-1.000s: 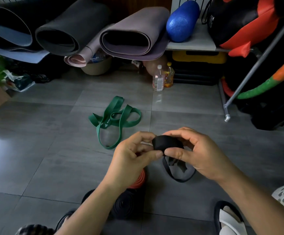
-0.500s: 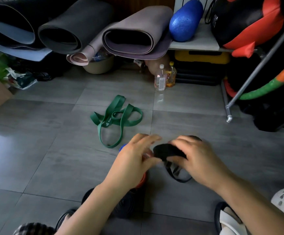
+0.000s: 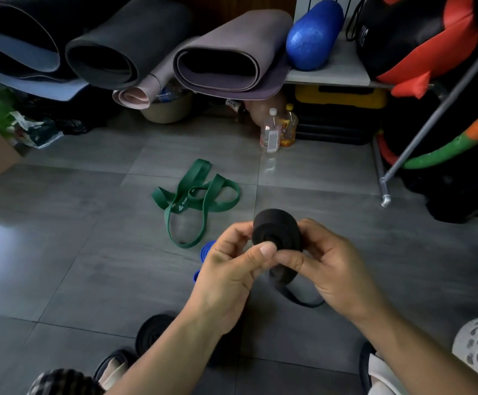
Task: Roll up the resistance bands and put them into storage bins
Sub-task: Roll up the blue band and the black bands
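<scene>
The black band [image 3: 276,233] hangs in mid-air between the two hands, above the floor [image 3: 61,252], wound most of the way into a fat coil. The coil's spiral face looks back at the person, so its axis runs outward from them rather than side to side. The left grip [image 3: 226,275] pinches the coil from the left, with the thumb pad pressed on the lower edge of the spiral face. The right grip [image 3: 337,272] holds the right side, thumb tucked under the coil and fingers curled behind it.

The unwound tail [image 3: 300,300] drops from the coil's underside and loops down below the right hand, nearer to it than to the left. I'd say the next turn hinges on that. The tail feeds in from below, so the coil must be turned about its axis to take it up, and the right hand is better placed to guide it.

Beyond the hands, well apart, the green band [image 3: 195,201] lies loose. A blue roll [image 3: 206,248] peeks out just beside the left hand, and a black roll [image 3: 152,334] lies near the feet. I can't pick out a bin for certain.
</scene>
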A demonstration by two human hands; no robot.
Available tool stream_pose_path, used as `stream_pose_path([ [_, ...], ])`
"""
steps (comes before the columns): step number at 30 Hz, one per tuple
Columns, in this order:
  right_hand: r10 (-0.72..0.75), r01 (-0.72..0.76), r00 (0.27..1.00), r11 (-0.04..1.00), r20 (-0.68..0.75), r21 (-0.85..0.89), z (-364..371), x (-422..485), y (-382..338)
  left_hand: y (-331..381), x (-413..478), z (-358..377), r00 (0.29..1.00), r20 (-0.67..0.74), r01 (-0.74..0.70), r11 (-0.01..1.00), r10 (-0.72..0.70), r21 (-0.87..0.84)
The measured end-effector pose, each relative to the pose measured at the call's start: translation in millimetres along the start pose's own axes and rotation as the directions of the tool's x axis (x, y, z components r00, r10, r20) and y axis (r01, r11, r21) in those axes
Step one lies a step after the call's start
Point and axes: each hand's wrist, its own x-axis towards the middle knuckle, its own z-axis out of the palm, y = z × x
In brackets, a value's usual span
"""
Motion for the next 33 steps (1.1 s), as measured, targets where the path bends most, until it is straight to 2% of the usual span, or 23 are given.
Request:
stream_pose_path([
  [3, 0.073, -0.073, 0.997, 0.997, 0.037, 0.010, -0.5, -0.4, 1.4, -3.7, -0.4, -1.8, 0.997, -0.047, 0.067, 0.997, -0.068, -0.029],
  [4, 0.095, -0.094, 0.995, 0.995, 0.045, -0.025, -3.3, 0.6, 0.1, -0.3, 0.5, -1.8, 0.994, -0.042, 0.102, 0.995, -0.102, 0.004],
  [5, 0.110, -0.104, 0.992, 0.989, 0.054, -0.103, -6.9, 1.6, -0.8, 2.9, 2.1, -4.8, 0.994, -0.028, 0.104, 0.985, -0.101, 0.138],
  [6, 0.113, -0.094, 0.991, 0.966, 0.069, -0.239, -10.6, 2.5, -0.7, 7.1, 4.0, -9.0, 0.998, 0.002, 0.060, 0.922, -0.066, 0.383],
  [7, 0.110, -0.061, 0.989, 0.911, 0.098, -0.409, -13.7, 2.8, 0.8, 11.1, 5.7, -13.6, 0.998, 0.054, -0.026, 0.757, -0.013, 0.653],
  [8, 0.104, -0.008, 0.984, 0.831, 0.141, -0.556, -15.1, 2.8, 3.2, 14.7, 6.8, -17.5, 0.991, 0.125, -0.127, 0.555, 0.041, 0.822],
  [9, 0.095, 0.051, 0.978, 0.754, 0.186, -0.654, -15.0, 1.8, 6.1, 16.3, 7.5, -19.7, 0.977, 0.199, -0.213, 0.402, 0.076, 0.891],
  [10, 0.074, 0.108, 0.972, 0.698, 0.222, -0.708, -13.8, 0.3, 8.8, 17.0, 7.8, -19.8, 0.967, 0.245, -0.256, 0.317, 0.076, 0.913],
  [12, 0.008, 0.184, 0.968, 0.652, 0.250, -0.735, -9.8, -2.8, 9.5, 19.4, 8.7, -19.9, 0.961, 0.261, -0.275, 0.285, 0.086, 0.918],
  [13, -0.017, 0.190, 0.970, 0.671, 0.242, -0.717, -9.2, -3.3, 7.9, 20.7, 9.3, -20.9, 0.958, 0.267, -0.285, 0.292, 0.101, 0.913],
  [15, -0.057, 0.144, 0.985, 0.787, 0.162, -0.600, -12.5, 0.0, 4.8, 21.6, 9.8, -23.4, 0.945, 0.286, -0.325, 0.335, 0.161, 0.884],
  [16, -0.071, 0.116, 0.992, 0.858, 0.108, -0.501, -15.9, 2.1, 4.1, 21.6, 9.0, -22.4, 0.953, 0.235, -0.296, 0.431, 0.189, 0.853],
  [18, -0.060, 0.067, 0.997, 0.973, 0.039, -0.221, -19.3, 4.9, 0.4, 20.3, 5.0, -15.2, 0.982, 0.091, -0.183, 0.699, 0.167, 0.691],
  [19, -0.035, 0.037, 0.999, 0.997, 0.026, -0.060, -18.6, 5.1, -0.7, 18.7, 3.2, -10.9, 0.987, 0.041, -0.150, 0.799, 0.155, 0.582],
  [21, 0.032, -0.031, 0.999, 0.986, -0.004, 0.163, -12.5, 4.4, 1.3, 17.2, 1.2, -5.4, 0.992, -0.005, -0.116, 0.915, 0.128, 0.387],
  [24, 0.068, -0.054, 0.996, 0.970, -0.052, 0.238, -1.4, 1.5, 4.3, 17.6, 3.9, -4.7, 0.998, 0.009, -0.057, 0.978, 0.057, 0.201],
  [29, 0.052, -0.039, 0.998, 0.952, -0.036, 0.305, 3.5, -1.3, 7.1, 10.7, 2.5, -4.1, 1.000, 0.020, 0.009, 1.000, -0.009, -0.001],
  [32, 0.069, -0.060, 0.996, 0.985, -0.050, 0.164, 2.9, -0.2, 3.9, 5.0, -0.4, -6.1, 0.999, 0.045, 0.029, 0.991, -0.024, -0.130],
  [33, 0.067, -0.065, 0.997, 0.996, -0.042, 0.055, -1.3, 1.2, 2.0, 7.9, 2.4, -8.8, 0.998, 0.021, 0.054, 0.998, -0.053, -0.029],
])
